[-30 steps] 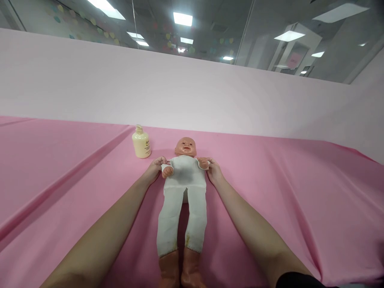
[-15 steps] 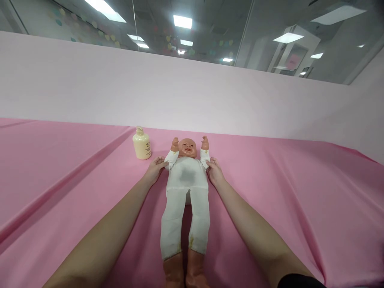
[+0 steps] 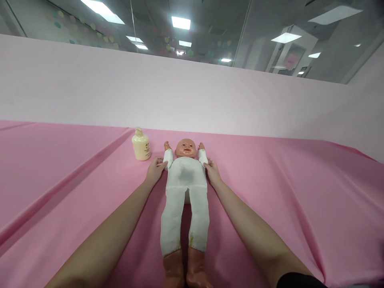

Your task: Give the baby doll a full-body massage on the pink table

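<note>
A baby doll (image 3: 186,174) in a white cloth suit lies on its back on the pink cloth, head away from me and feet towards me. A grey patch marks its chest, and yellowish stains show at the cuffs. My left hand (image 3: 156,168) is closed on the doll's sleeved arm at the picture's left, near the elbow. On the other side my right hand (image 3: 212,170) grips the other sleeved arm in the same way. Both doll hands point up past its head. A cream pump bottle (image 3: 141,146) stands just beyond my left hand.
Pink cloth (image 3: 270,192) with long folds covers the surface. A white wall (image 3: 186,96) rises behind it, topped by a glass pane (image 3: 210,36) with ceiling lights showing in it.
The doll's arms have tipped back, and its hand at the left has swung outward, away from the head. Both my hands have stayed at the sleeves.
</note>
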Motion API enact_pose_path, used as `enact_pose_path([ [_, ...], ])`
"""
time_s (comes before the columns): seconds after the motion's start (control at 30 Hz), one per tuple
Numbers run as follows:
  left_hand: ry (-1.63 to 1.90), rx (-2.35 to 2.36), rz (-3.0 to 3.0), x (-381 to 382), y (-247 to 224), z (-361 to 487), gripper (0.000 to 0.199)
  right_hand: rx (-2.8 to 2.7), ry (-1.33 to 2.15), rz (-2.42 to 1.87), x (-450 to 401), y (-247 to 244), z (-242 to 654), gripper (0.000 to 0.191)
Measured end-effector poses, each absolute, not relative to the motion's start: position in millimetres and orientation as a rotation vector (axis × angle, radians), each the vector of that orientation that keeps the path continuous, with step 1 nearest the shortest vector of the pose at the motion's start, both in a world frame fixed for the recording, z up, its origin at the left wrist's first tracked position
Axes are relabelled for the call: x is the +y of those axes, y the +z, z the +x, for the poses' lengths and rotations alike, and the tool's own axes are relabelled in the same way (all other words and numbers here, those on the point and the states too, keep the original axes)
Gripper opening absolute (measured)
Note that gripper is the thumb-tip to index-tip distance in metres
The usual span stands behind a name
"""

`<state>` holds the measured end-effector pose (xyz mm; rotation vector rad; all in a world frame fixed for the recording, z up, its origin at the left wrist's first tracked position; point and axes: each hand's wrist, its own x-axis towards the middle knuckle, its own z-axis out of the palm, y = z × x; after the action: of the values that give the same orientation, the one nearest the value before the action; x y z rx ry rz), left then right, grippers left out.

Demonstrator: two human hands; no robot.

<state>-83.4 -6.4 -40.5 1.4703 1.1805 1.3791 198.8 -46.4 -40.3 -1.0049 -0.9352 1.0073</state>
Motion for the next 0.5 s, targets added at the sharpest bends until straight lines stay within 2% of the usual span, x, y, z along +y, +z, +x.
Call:
enact_pose_path([
  [0.33,1.353,1.193,1.506,-5.2,-43.7,-83.3,0.035,-0.976,1.030,-0.980,-50.1,-39.1,196.3,0.043],
  [0.5,1.275,1.088,1.527,-13.8,-37.2,-79.9,0.047,-1.025,0.982,-0.942,-46.0,-43.6,199.1,0.051],
])
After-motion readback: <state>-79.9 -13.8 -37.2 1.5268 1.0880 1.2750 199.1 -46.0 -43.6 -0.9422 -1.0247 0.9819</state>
